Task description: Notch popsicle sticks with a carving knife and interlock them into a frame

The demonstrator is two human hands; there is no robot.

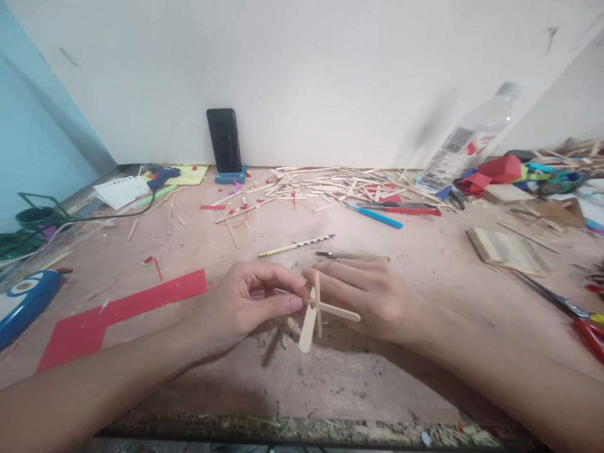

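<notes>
A small piece of crossed wooden craft sticks (315, 311) is held just above the pinkish table (425, 251) near its front. My left hand (245, 305) pinches it from the left, thumb and forefinger closed on the sticks. My right hand (372, 292) is behind it on the right, fingers stretched toward the sticks and touching them; I cannot see whether those fingers grip. A pencil (295, 246) and a craft knife (352, 255) lie just beyond the hands.
A heap of loose sticks (325, 185) lies at the back, with a blue pen (375, 216), red cutter (406, 209), phone on a stand (224, 141), glue gun (163, 176) and plastic bottle (465, 141). Red paper (117, 311) lies left; scissors (578, 318) and a stick panel (507, 251) right.
</notes>
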